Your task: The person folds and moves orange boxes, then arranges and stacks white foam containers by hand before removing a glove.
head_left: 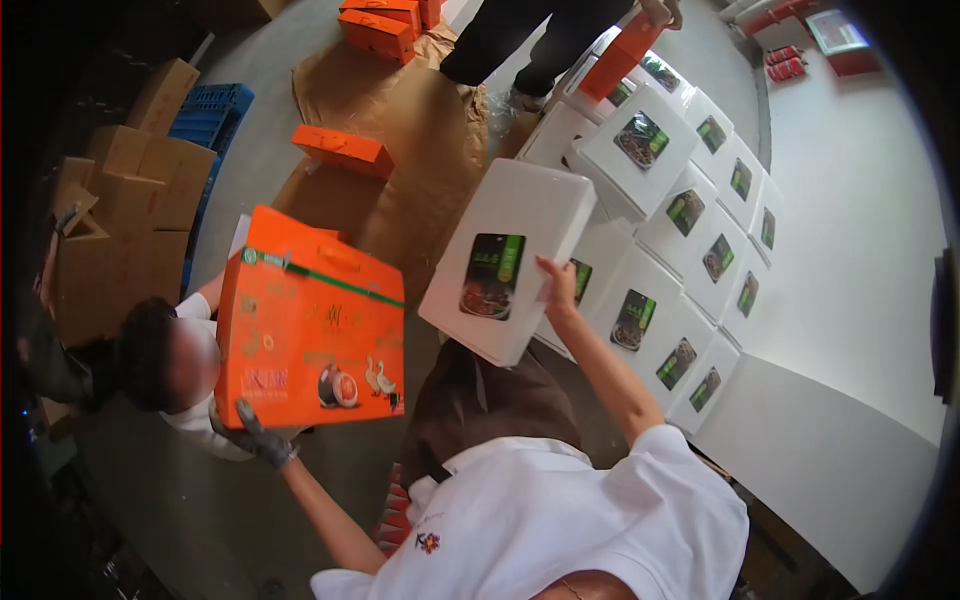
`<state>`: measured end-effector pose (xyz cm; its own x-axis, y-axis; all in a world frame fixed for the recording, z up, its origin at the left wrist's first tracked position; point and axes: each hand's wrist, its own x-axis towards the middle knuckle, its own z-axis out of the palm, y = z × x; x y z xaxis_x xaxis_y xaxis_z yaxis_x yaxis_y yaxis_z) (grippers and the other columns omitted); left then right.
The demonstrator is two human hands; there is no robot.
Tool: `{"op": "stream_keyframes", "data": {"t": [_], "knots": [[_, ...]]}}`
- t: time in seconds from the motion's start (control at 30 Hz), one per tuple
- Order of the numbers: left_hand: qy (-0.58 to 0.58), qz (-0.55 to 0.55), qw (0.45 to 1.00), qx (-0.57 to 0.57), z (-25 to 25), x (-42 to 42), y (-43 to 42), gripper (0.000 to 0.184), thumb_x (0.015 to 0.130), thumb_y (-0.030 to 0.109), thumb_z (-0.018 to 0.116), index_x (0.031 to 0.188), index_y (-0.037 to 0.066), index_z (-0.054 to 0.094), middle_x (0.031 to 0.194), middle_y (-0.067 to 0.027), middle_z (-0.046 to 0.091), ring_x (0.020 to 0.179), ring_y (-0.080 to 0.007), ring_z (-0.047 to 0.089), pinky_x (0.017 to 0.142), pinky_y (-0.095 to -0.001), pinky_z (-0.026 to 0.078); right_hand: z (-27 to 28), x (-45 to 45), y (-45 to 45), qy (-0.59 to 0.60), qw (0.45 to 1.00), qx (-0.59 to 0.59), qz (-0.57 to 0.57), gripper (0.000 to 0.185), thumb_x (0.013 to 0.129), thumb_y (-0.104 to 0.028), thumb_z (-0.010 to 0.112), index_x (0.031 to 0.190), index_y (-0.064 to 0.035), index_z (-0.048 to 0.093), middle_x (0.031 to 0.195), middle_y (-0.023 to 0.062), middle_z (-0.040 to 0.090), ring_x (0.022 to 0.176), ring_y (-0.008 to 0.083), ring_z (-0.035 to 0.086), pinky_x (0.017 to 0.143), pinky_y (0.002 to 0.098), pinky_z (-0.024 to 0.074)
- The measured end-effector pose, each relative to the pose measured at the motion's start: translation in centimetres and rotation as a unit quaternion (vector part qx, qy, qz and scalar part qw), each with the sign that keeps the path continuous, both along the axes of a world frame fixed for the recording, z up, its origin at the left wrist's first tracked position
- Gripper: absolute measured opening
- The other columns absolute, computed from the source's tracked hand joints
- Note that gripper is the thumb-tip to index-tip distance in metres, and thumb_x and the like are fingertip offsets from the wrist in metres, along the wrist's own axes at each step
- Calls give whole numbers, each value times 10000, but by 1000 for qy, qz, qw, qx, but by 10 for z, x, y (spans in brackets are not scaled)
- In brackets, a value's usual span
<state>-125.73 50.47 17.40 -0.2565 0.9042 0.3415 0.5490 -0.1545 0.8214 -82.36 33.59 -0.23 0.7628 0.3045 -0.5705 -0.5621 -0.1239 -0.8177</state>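
My left hand (256, 434), in a grey glove, grips the lower left corner of an orange gift box (300, 335). That box is held up on edge and has a carry handle on top, a green band and printed pictures of geese and an egg. A white foam box (545, 205) with a dark green food label tilts in front of me. My bare right hand (560, 288) is closed on its right edge; part of the fingers is hidden behind it.
Stacked white foam boxes (718, 258) fill the right side by a white wall. More orange boxes (345, 150) lie on brown paper (430, 130). Cardboard cartons (125, 235) and a blue pallet (210, 110) stand left. One person (170, 350) is close at left, another (510, 40) ahead.
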Motion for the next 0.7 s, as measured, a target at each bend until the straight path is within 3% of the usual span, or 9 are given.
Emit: {"op": "stream_keyframes", "data": {"t": [0.13,0.27,0.33,0.37,0.4,0.47,0.57,0.63,0.7], "knots": [[49,19,998,21,-4,15,-14,379,735,115,566,1047,9,378,1032,-89,410,899,-195,434,778,-318,394,-62,-13,37,52,999,0,-3,550,551,-249,688,944,20,413,868,117,503,770,190,503,688,296,393],[-42,-7,999,8,-40,3,-1,425,722,137,590,1066,15,374,1039,-97,413,906,-194,436,752,-308,424,-123,-7,55,42,999,9,-29,471,579,-235,667,918,-2,439,879,91,508,753,181,496,680,289,389],[93,41,993,-56,-39,2,-2,469,712,175,601,1089,24,368,1040,-100,421,931,-207,428,785,-331,400,-148,-4,42,40,997,-66,-9,367,622,-205,638,897,-37,462,853,51,519,725,168,490,667,287,388],[144,67,986,-58,-44,13,6,485,705,188,608,1094,26,368,1043,-100,421,940,-211,424,802,-335,385,-152,-4,39,39,997,41,-45,323,650,-175,616,902,-47,460,817,49,526,702,166,500,665,290,400],[124,63,988,-65,-47,24,13,513,685,183,621,1100,28,362,1059,-107,409,941,-220,419,808,-340,375,-135,-1,36,119,992,33,-42,316,660,-156,610,914,-48,456,815,53,529,715,169,512,639,291,425],[71,32,995,-64,-63,36,23,579,642,175,655,1112,35,349,1077,-115,394,953,-233,410,818,-343,361,-145,2,24,128,983,106,-72,315,675,-137,594,940,-55,443,864,66,524,801,186,517,631,302,450],[0,-4,998,-56,-90,43,26,681,575,161,713,1124,36,330,1080,-116,386,977,-231,401,829,-336,352,-104,-7,23,142,981,132,-21,382,726,-171,569,1041,-44,394,988,55,489,915,185,474,774,312,390],[107,-32,992,-51,-133,22,31,705,548,147,731,1116,30,329,1067,-114,391,991,-221,386,846,-333,338,-89,-20,20,146,980,134,1,394,751,-196,550,1071,-43,379,1020,52,478,958,173,450,815,307,358],[108,-27,989,-93,-200,18,49,710,541,158,735,1112,26,336,1060,-120,396,996,-231,371,864,-342,310,-98,-25,19,145,980,135,1,387,755,-198,546,1069,-43,381,1026,49,477,961,168,447,822,303,353]]}}
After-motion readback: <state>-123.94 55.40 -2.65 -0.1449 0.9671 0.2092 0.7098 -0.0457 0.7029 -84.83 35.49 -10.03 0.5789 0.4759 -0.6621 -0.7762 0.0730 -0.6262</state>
